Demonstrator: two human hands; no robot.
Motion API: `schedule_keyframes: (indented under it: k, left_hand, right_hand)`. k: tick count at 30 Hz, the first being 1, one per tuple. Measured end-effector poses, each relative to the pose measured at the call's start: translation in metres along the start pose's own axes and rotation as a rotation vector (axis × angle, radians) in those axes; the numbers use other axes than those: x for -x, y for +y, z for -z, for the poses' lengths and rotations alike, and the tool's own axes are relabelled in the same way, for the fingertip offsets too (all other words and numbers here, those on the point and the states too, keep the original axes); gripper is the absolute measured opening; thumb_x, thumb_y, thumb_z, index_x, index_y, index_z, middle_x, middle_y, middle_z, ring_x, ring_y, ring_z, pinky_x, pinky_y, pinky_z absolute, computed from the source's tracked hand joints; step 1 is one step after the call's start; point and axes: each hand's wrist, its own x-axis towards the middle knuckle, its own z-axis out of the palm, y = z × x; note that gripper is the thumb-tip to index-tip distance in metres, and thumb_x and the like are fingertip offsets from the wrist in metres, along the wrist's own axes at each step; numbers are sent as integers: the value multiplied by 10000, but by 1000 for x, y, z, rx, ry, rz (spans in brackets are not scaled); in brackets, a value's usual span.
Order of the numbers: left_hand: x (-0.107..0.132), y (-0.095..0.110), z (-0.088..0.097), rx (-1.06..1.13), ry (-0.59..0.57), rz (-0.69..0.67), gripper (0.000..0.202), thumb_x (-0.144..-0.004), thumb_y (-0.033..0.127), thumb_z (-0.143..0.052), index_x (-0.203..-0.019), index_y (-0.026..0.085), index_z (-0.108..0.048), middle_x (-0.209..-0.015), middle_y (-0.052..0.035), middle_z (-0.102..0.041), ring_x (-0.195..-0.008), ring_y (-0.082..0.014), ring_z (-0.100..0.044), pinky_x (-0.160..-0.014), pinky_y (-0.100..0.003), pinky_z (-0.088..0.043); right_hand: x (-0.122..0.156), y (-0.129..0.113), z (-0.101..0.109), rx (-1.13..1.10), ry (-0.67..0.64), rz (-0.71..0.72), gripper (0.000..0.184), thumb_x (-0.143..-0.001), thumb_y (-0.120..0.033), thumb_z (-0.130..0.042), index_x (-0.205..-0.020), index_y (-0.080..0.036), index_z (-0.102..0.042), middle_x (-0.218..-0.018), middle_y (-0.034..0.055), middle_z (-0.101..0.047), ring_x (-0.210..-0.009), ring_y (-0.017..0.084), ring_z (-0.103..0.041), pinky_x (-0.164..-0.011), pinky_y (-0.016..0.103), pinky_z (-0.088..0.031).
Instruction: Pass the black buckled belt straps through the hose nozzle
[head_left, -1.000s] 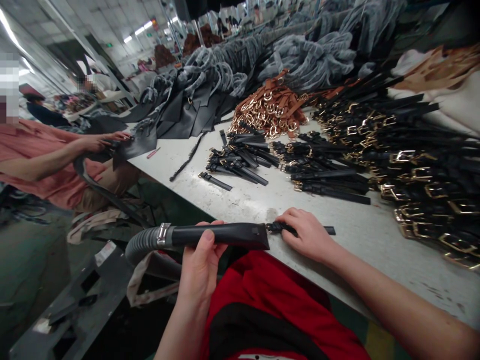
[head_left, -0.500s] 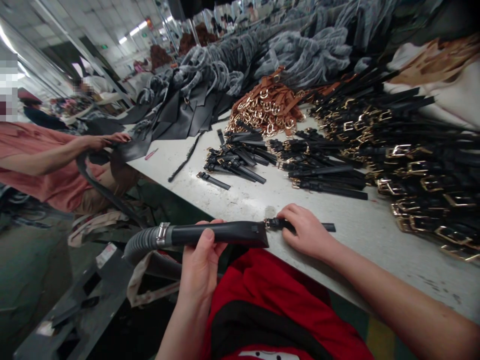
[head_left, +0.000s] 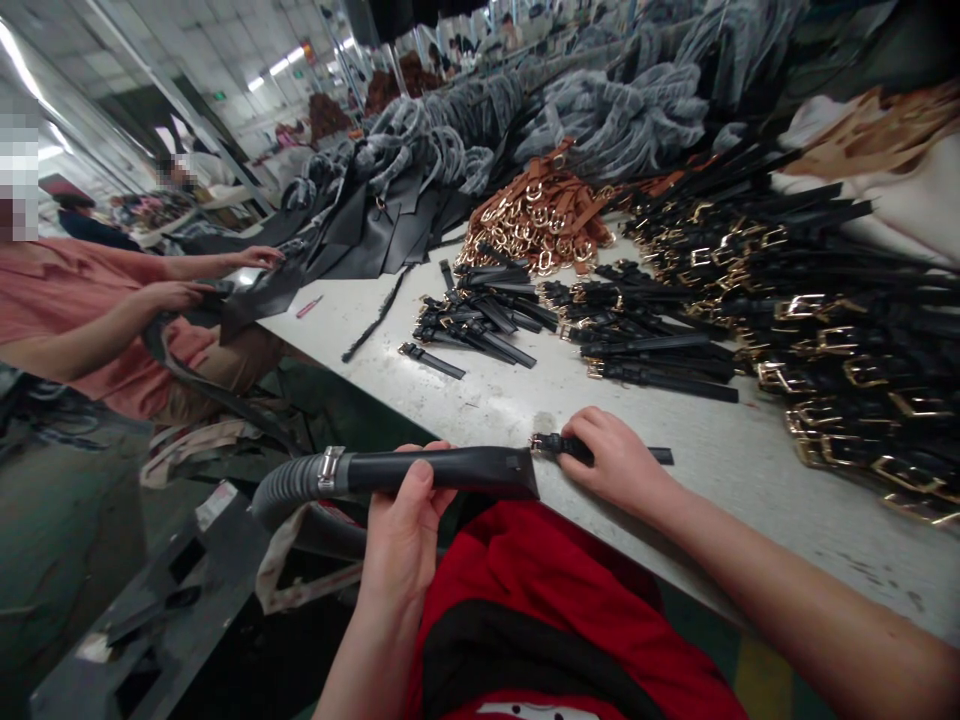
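My left hand (head_left: 409,520) is wrapped round a black flat-mouthed hose nozzle (head_left: 472,472), clamped to a grey ribbed hose (head_left: 289,485). The nozzle's wide mouth points right, close to a short black buckle strap (head_left: 551,443) on the table. Closed over the middle of that strap is my right hand (head_left: 611,455); the gold buckle shows on its left and the plain end on its right. Beyond lies a single black buckle strap (head_left: 431,360), beside a small pile of similar straps (head_left: 480,320).
Rows of black buckle straps (head_left: 840,340) cover the table's right side, with brown buckle straps (head_left: 536,215) heaped behind. Plastic-wrapped coils (head_left: 615,110) lie at the back. At left, a co-worker in a pink shirt (head_left: 90,300) handles black material. A small pink tool (head_left: 308,306) lies near the table's edge.
The co-worker's hands have moved apart, one reaching farther over the black material. My hands, the nozzle and the strap keep nearly the same places; the view has shifted slightly.
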Motion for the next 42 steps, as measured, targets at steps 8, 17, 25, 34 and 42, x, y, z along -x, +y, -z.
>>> schedule_keyframes:
  k: [8, 17, 25, 34, 42]
  left_hand:
    - [-6, -3, -21, -35, -36, -29, 352, -603, 313, -765, -881, 198, -583, -864, -29, -697, -818, -186, -651, -740, -339, -515]
    - [-21, -23, -62, -366, -235, -149, 302, -640, 337, -733, -863, 165, -626, -884, -46, -679, -821, -188, -629, -765, -335, -485]
    - [-11, -21, -70, -369, -275, -156, 282, -602, 287, -754, -809, 183, -592, -848, -25, -684, -820, -185, -629, -746, -308, -484]
    - [-16, -26, -56, -168, -189, -39, 353, -574, 312, -781, -830, 181, -575, -834, -23, -681, -795, -177, -636, -736, -326, -494]
    - [-25, -12, -24, -33, -15, -10, 380, -574, 324, -781, -861, 185, -574, -849, -19, -686, -766, -165, -649, -731, -331, -505]
  right_hand:
    - [15, 9, 11, -7, -23, -36, 258, -814, -276, -474, -1000, -190, -632, -995, 83, -597, -889, 208, -531, -779, 333, -374]
    - [13, 10, 11, -50, 0, -94, 282, -782, -212, -465, -1032, -127, -563, -916, 100, -605, -860, 225, -541, -769, 347, -397]
    - [14, 13, 10, -90, -4, -136, 330, -762, -195, -483, -1082, -130, -535, -932, 88, -615, -874, 222, -550, -783, 343, -394]
    - [14, 12, 11, -56, -18, -109, 244, -782, -192, -460, -1002, -155, -559, -930, 83, -610, -882, 221, -539, -784, 337, -383]
    - [14, 11, 11, -35, -24, -91, 184, -776, -178, -454, -918, -171, -570, -877, 66, -605, -842, 208, -531, -764, 326, -380]
